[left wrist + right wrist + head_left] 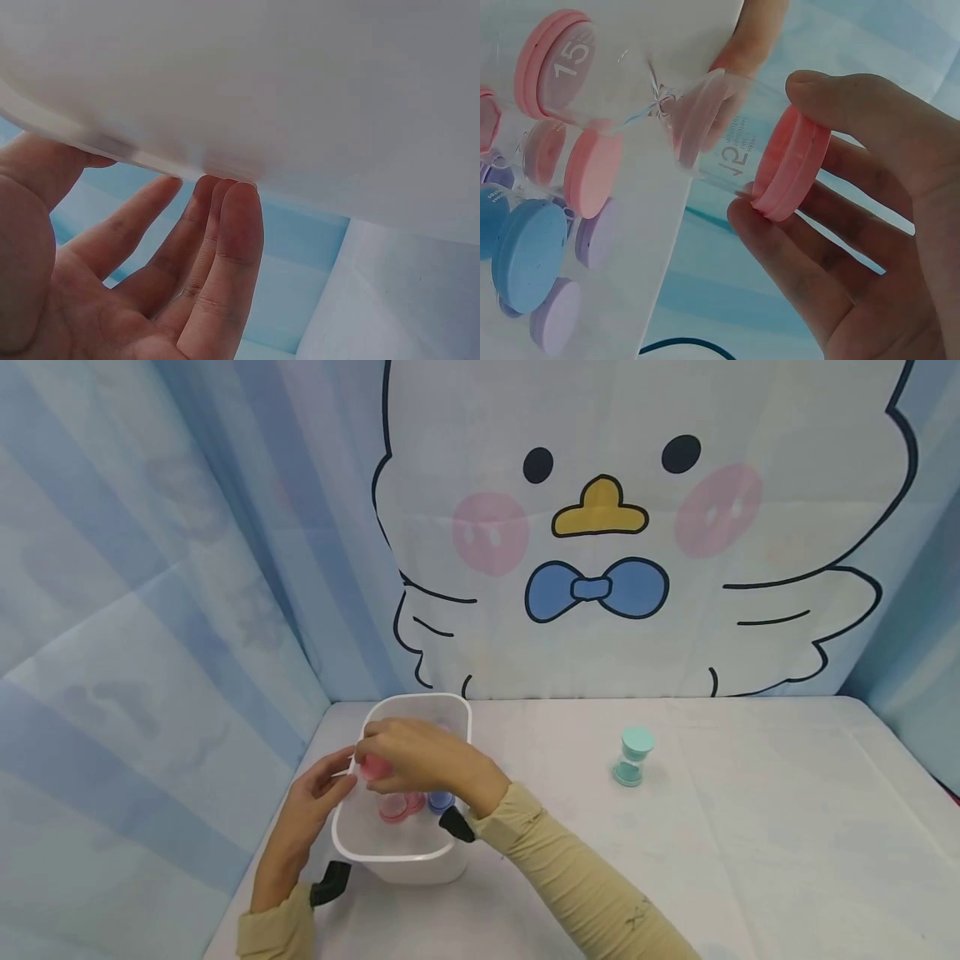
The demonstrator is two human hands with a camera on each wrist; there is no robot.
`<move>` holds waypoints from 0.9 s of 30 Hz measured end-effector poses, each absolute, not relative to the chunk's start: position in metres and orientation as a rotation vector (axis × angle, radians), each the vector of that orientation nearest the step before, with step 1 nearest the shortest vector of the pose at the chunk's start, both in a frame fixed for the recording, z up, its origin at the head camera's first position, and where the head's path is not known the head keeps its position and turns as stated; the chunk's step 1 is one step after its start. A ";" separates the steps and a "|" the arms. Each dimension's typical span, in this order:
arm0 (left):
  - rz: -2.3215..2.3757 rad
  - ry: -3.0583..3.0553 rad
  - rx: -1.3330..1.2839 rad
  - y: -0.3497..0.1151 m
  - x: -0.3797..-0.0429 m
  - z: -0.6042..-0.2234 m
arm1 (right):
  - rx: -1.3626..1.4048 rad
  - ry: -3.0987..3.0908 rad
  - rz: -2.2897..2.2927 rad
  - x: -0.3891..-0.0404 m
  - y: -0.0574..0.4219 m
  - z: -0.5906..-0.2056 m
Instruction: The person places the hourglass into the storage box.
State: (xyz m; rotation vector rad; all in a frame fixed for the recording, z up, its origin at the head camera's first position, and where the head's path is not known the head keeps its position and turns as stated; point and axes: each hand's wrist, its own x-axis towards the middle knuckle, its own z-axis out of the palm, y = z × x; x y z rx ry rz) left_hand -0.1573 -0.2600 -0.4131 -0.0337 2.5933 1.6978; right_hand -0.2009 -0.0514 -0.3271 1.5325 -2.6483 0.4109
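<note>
My right hand (423, 756) pinches one pink cap of a clear sand timer (791, 169) between thumb and fingers. This timer is tilted over the white plastic bin (390, 858), and "15" is printed on its glass. My left hand (307, 810) is at the bin's left side; in the left wrist view its fairly straight fingertips (240, 217) touch the bin near the rim. Inside the bin lie another pink sand timer (592, 169), a blue sand timer (529, 255) and purple-capped timers (555, 315), partly hidden behind one another.
A teal sand timer (632, 756) stands on the white tabletop (750, 827), right of the bin. Blue striped curtains (150, 610) hang at the left, and a cloth printed with a cartoon face (600, 543) hangs behind the table.
</note>
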 end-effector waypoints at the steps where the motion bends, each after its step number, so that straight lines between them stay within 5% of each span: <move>1: 1.695 2.598 -0.030 -0.260 -0.157 -0.413 | 1.537 -2.653 0.411 -0.202 -0.053 -0.327; 27: 1.793 2.554 0.053 -0.263 -0.158 -0.416 | 1.605 -2.766 0.276 -0.206 -0.068 -0.333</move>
